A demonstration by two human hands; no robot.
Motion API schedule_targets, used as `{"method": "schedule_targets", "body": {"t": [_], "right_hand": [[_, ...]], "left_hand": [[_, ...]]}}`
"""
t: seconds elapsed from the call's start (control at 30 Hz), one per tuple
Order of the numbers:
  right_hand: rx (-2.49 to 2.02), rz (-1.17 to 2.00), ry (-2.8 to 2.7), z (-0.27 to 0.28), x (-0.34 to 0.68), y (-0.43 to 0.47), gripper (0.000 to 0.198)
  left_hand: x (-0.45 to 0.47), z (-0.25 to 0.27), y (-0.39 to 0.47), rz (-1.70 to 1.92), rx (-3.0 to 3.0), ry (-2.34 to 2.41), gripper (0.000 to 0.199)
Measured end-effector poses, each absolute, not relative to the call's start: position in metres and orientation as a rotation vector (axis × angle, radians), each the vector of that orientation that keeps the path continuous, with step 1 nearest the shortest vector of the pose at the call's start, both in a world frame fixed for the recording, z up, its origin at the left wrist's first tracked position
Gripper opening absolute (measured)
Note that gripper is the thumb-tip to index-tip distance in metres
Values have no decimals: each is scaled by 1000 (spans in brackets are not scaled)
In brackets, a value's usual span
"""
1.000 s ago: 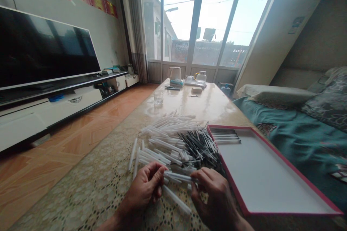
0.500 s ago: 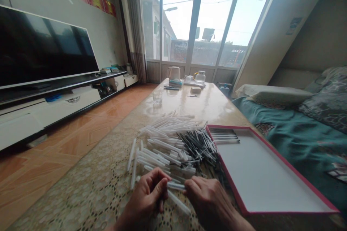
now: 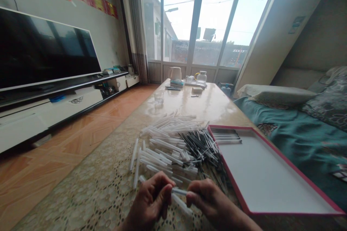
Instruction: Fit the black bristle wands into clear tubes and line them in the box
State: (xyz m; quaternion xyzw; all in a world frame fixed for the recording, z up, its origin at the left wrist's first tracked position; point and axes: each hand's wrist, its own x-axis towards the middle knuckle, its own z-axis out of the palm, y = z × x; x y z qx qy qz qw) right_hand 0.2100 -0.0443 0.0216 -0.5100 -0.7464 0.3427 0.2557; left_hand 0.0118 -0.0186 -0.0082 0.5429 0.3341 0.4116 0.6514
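Note:
My left hand and my right hand are both closed, pinching the two ends of one pale, see-through pen barrel held level between them. Whether a refill sits inside it is too blurred to tell. Under the hands, another white barrel lies slanting on the table. Just beyond is a loose heap of white pen barrels. Thin dark pen refills lie in a tangle to its right.
A shallow pink-rimmed white tray stands at the right, with several dark-cored pens lined up in its far left corner. Farther back on the patterned table are a drinking glass, a kettle and a glass pot.
My right hand has turned, so its thumb now shows against the barrel. My left hand has shifted slightly to the right. The whole view has moved a little.

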Motion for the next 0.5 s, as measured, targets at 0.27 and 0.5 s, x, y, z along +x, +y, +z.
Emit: {"method": "schedule_targets", "body": {"t": [0.27,0.5], "right_hand": [[-1503,526,-1986,33,227,-39,34],[-1838,150,-1734,67,316,-21,29]], "left_hand": [[18,-14,-6,1000,1170,825,56],[15,-9,-1,1093,1124,937,47]]}}
